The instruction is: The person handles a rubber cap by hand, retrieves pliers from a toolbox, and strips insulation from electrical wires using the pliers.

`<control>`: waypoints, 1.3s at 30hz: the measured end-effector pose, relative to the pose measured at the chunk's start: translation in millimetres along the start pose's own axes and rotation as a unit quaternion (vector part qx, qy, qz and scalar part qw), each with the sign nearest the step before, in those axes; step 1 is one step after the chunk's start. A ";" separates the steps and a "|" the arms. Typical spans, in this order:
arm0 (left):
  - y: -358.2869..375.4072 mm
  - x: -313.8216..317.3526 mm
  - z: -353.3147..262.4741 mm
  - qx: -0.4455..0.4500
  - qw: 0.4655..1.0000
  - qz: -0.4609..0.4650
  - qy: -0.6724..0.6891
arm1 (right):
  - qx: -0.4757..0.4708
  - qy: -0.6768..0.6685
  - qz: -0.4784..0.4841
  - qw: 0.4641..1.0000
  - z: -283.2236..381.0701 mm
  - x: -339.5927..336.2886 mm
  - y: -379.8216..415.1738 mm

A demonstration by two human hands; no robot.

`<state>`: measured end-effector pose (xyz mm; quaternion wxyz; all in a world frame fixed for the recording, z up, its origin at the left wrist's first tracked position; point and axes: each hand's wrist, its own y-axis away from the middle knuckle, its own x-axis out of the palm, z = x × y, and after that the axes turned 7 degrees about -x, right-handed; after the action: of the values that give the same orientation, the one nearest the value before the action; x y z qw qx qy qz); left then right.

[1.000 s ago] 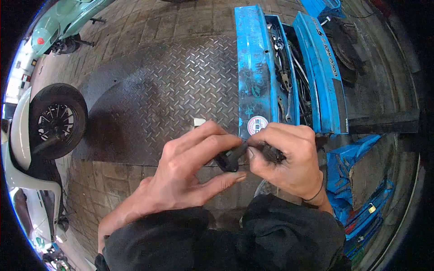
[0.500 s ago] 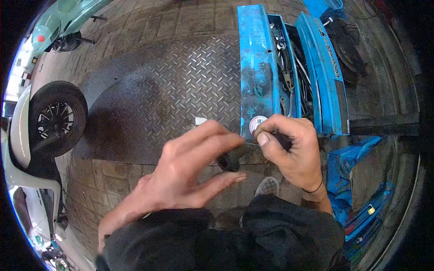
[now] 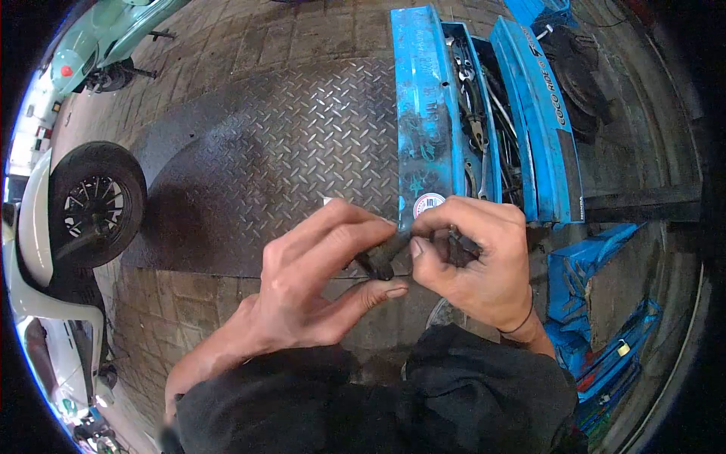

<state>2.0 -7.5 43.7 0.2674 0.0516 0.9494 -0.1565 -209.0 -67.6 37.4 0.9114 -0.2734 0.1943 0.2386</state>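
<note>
My left hand has its fingers curled around a small black part, held between thumb and fingers. Close beside it on the right, my right hand is closed, thumb against forefinger, with a small dark piece partly hidden in its fingers. The two hands nearly meet in front of my body, above the floor near the corner of the open blue toolbox. Whether the two dark pieces touch or are one cannot be made out.
Wrenches and pliers lie in the toolbox trays. A diamond-pattern metal plate covers the floor ahead. At the left stands a white vehicle with a black wheel. Blue metal parts lie at the right, and a mint vehicle is at the upper left.
My left fingers have closed in on the black part. My right hand has moved slightly left, and more of the dark piece in it shows. The view has shifted slightly.
</note>
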 end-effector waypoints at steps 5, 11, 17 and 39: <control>-1.3 1.0 2.0 -0.056 0.993 -0.021 0.105 | -0.024 0.001 -0.019 1.000 -2.2 5.4 -1.0; 5.4 8.9 -10.7 -0.270 0.878 -0.067 0.389 | -0.035 0.018 -0.029 0.999 -4.4 12.6 -0.1; 5.0 2.8 -4.1 -0.319 0.826 -0.021 0.464 | -0.024 -0.023 -0.051 0.998 2.9 9.1 -2.7; 13.2 22.5 3.0 -0.281 0.889 -0.001 0.363 | -0.029 0.086 -0.055 0.994 -4.8 18.0 6.3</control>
<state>-13.3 4.3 26.0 -0.0929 0.0263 0.9846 0.1457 -198.9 -59.8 22.4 0.8946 -0.3297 0.2499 0.1690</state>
